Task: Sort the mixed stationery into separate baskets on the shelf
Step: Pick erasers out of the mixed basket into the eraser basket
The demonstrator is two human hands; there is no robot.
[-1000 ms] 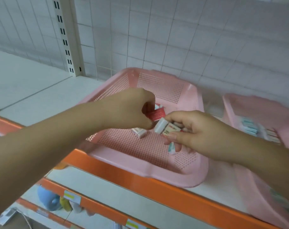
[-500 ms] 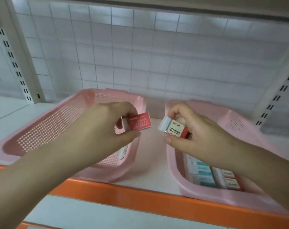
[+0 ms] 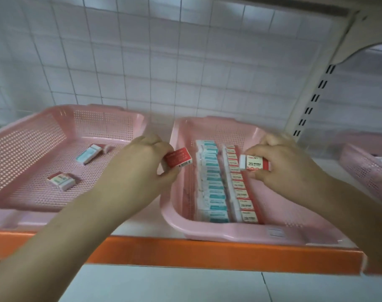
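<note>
Soft, even indoor light, moderately bright. Slight motion blur throughout; wall tiles (image 3: 142,62) and far-right basket (image 3: 364,171) smeared. Wide-angle bowing bends upright (image 3: 310,105) and shelf (image 3: 207,251) edge.

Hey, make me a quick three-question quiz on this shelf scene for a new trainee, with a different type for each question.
1. True or false: the left hand pinches a red-sleeved rectangular eraser, and the right hand pinches a second red-sleeved eraser.
2. Multiple choice: in the right pink perforated plastic basket, the row of red-sleeved erasers lies (A) left of the row of teal-sleeved erasers, (B) right of it, (C) stacked on top of it.
3. Fill in: the sleeve of the eraser in the right hand is printed ___.

Key: 1 true; 2 B; 3 2B.
</note>
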